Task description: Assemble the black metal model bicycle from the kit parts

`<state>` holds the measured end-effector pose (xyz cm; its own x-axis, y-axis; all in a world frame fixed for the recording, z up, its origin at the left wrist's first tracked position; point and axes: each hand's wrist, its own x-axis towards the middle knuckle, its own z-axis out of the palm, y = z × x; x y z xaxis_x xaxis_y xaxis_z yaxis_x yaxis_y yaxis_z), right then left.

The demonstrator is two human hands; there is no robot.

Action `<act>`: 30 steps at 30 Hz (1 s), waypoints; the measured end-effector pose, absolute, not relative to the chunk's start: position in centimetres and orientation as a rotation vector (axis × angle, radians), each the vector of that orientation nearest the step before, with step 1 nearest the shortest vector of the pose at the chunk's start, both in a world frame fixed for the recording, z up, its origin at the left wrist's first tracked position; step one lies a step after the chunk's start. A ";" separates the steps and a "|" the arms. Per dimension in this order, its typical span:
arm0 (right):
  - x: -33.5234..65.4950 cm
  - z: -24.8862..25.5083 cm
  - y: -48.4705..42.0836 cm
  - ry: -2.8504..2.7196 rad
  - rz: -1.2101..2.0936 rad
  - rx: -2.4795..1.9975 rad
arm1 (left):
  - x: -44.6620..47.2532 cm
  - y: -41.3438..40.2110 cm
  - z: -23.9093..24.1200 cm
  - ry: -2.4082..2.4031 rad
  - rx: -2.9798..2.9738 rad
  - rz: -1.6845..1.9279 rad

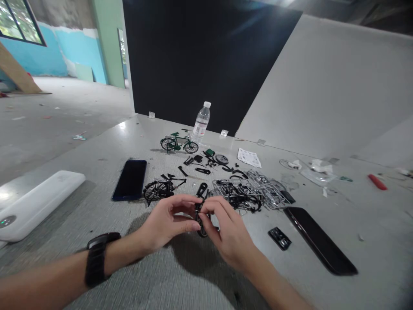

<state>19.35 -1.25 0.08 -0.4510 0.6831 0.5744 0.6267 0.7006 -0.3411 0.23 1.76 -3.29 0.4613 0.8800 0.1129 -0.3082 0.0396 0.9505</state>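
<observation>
Both hands meet at the front middle of the table around a small black model bicycle wheel, which seems to sit in a dark fork-like part. My left hand, with a black watch on its wrist, pinches this part from the left. From the right, the fingertips of my right hand close on it; they cover much of its upper end. Just beyond my left hand stands a partly built black model bicycle, its front wheel absent. A finished green model bicycle stands farther back.
Plastic sprues with parts lie right of centre, with loose black pieces behind. A water bottle and instruction sheet are farther off. A phone and white device lie left, a black tray right.
</observation>
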 end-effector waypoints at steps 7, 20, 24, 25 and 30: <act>19.0 -0.2 -1.3 -2.179 0.054 -0.993 | 0.3 1.9 -3.3 0.615 1.239 1.022; 18.8 -0.1 -1.6 -2.190 0.089 -1.069 | 0.2 1.8 -3.1 0.692 1.311 1.079; 18.7 -0.1 -1.6 -2.154 0.150 -1.069 | 0.1 1.7 -3.1 0.728 1.317 1.063; 18.8 -0.1 -1.5 -2.146 0.168 -1.058 | 0.1 1.6 -3.1 0.729 1.314 1.063; 19.0 -0.2 -1.3 -2.101 0.225 -1.043 | 0.1 1.5 -3.1 0.721 1.277 1.074</act>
<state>19.01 -1.29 -0.22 -0.3725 0.7412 0.5584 0.6064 0.6499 -0.4582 0.14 1.52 -3.06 0.3702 0.9195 0.1319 -0.2260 -0.0485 0.9729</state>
